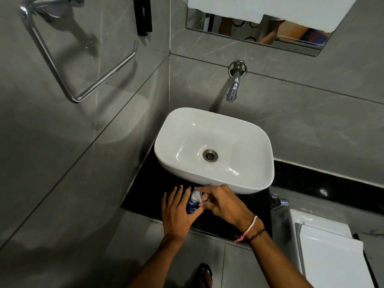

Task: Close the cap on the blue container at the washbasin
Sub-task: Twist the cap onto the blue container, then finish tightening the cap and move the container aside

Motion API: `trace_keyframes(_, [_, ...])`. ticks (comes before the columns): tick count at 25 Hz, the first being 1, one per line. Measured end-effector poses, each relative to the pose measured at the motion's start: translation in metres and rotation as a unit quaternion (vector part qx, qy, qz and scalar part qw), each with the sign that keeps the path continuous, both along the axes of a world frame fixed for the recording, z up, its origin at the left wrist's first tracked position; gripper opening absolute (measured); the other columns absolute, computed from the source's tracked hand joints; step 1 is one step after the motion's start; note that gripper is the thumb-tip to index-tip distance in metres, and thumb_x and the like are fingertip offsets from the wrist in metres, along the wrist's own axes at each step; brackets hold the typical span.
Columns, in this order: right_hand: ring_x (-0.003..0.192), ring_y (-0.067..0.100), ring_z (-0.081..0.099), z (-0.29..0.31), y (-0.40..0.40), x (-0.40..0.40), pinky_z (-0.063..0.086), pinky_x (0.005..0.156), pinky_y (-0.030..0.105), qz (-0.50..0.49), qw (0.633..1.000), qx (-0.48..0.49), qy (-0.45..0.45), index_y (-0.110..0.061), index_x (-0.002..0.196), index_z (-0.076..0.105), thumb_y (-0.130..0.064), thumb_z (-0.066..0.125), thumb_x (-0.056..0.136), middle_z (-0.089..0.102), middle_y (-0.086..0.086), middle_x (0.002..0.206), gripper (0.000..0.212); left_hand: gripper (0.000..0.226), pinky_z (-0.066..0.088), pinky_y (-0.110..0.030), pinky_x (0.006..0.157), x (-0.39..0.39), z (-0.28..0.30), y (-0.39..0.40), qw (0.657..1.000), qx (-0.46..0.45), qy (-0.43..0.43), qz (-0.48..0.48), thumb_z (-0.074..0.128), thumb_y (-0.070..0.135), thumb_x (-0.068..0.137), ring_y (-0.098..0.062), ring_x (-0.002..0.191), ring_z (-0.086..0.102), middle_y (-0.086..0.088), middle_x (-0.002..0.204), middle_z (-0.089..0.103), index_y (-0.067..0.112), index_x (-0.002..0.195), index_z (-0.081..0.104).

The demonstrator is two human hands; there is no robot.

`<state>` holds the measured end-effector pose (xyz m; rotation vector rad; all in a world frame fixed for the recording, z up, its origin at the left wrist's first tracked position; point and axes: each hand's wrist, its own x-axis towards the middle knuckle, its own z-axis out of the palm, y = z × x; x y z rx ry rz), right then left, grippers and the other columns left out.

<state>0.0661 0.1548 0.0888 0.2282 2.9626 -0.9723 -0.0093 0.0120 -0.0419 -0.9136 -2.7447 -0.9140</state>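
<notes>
A small blue container (pixel 190 205) stands on the black counter (pixel 145 194) just in front of the white washbasin (pixel 214 177). My left hand (pixel 176 213) wraps around its left side, fingers stretched up along it. The white flip cap (pixel 196 196) sits at the container's top, and my right hand (pixel 223 202) has its fingertips pinched on it from the right. Most of the container's body is hidden between the two hands.
A chrome tap (pixel 234 84) juts from the grey wall above the basin. A chrome towel ring (pixel 68 65) hangs on the left wall. A small chrome valve (pixel 279 201) and a white toilet tank (pixel 324 242) stand to the right. A mirror (pixel 259 32) is mounted above.
</notes>
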Motion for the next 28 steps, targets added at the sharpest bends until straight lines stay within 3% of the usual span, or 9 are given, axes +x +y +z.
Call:
trace_keyframes(6, [0.073, 0.007, 0.068, -0.004, -0.007, -0.008, 0.058, 0.069, 0.026, -0.043, 0.999, 0.009, 0.027, -0.023, 0.105, 0.072, -0.032, 0.086, 0.079, 0.077, -0.002, 0.08, 0.031, 0.079, 0.042, -0.058, 0.107, 0.0, 0.0, 0.0, 1.0, 0.006, -0.013, -0.004, 0.088, 0.051, 0.06, -0.031, 0.124, 0.06, -0.01, 0.128, 0.069, 0.014, 0.126, 0.067])
trace_keyframes(10, [0.09, 0.009, 0.067, -0.007, -0.001, -0.002, 0.058, 0.081, 0.029, -0.065, 0.998, 0.018, 0.003, -0.028, 0.126, 0.065, -0.05, 0.082, 0.078, 0.074, -0.006, 0.1, 0.056, 0.076, 0.039, -0.056, 0.111, 0.001, 0.001, 0.001, 1.0, 0.01, -0.017, -0.009, 0.08, 0.055, 0.067, -0.028, 0.125, 0.059, -0.005, 0.126, 0.07, 0.014, 0.129, 0.065])
trace_keyframes(13, [0.121, 0.022, 0.059, -0.021, 0.006, 0.009, 0.052, 0.1, 0.037, -0.124, 0.981, 0.126, 0.086, -0.022, 0.139, 0.058, -0.053, 0.068, 0.09, 0.066, 0.004, 0.132, 0.059, 0.078, 0.038, -0.055, 0.111, -0.001, 0.006, 0.0, 1.0, 0.003, -0.01, -0.005, 0.065, 0.07, 0.072, -0.025, 0.122, 0.061, -0.005, 0.12, 0.073, 0.016, 0.128, 0.066])
trace_keyframes(15, [0.143, 0.035, 0.043, -0.032, 0.013, 0.018, 0.041, 0.115, 0.049, -0.184, 0.958, 0.211, 0.062, -0.016, 0.153, 0.042, -0.054, 0.057, 0.096, 0.047, 0.018, 0.155, 0.07, 0.081, 0.037, -0.055, 0.111, -0.006, 0.008, -0.004, 1.0, -0.005, -0.003, -0.003, 0.061, 0.075, 0.072, -0.024, 0.122, 0.061, -0.007, 0.12, 0.073, 0.017, 0.129, 0.065])
trace_keyframes(17, [0.155, 0.037, 0.019, -0.044, 0.017, 0.026, 0.023, 0.125, 0.054, -0.19, 0.948, 0.255, -0.02, -0.019, 0.161, 0.019, -0.066, 0.033, 0.098, 0.021, 0.02, 0.168, 0.08, 0.081, 0.035, -0.056, 0.112, -0.017, 0.009, -0.014, 1.0, -0.006, 0.001, 0.008, 0.062, 0.074, 0.072, -0.026, 0.123, 0.06, -0.008, 0.121, 0.072, 0.019, 0.13, 0.062])
trace_keyframes(19, [0.157, 0.037, 0.011, -0.053, 0.019, 0.031, 0.017, 0.126, 0.058, -0.184, 0.942, 0.278, -0.051, -0.021, 0.162, 0.013, -0.072, 0.018, 0.095, 0.013, 0.018, 0.169, 0.085, 0.079, 0.034, -0.056, 0.112, -0.032, 0.011, -0.028, 1.0, -0.003, 0.005, 0.023, 0.064, 0.072, 0.07, -0.027, 0.122, 0.06, -0.008, 0.12, 0.072, 0.019, 0.13, 0.063])
trace_keyframes(24, [0.155, 0.042, 0.018, -0.056, 0.016, 0.028, 0.021, 0.123, 0.063, -0.2, 0.937, 0.28, -0.062, -0.019, 0.161, 0.02, -0.075, 0.021, 0.093, 0.02, 0.021, 0.167, 0.087, 0.078, 0.044, -0.053, 0.101, -0.074, 0.016, -0.075, 0.999, -0.006, 0.03, 0.043, 0.064, 0.071, 0.071, -0.031, 0.117, 0.062, -0.012, 0.117, 0.072, 0.018, 0.128, 0.065])
trace_keyframes(28, [0.156, 0.041, 0.013, -0.057, 0.018, 0.029, 0.019, 0.125, 0.062, -0.192, 0.934, 0.29, -0.077, -0.021, 0.162, 0.015, -0.076, 0.015, 0.093, 0.016, 0.019, 0.169, 0.088, 0.08, 0.049, -0.047, 0.092, -0.09, 0.021, -0.096, 0.998, -0.021, 0.044, 0.04, 0.06, 0.074, 0.074, -0.032, 0.104, 0.065, -0.012, 0.11, 0.072, 0.015, 0.128, 0.064])
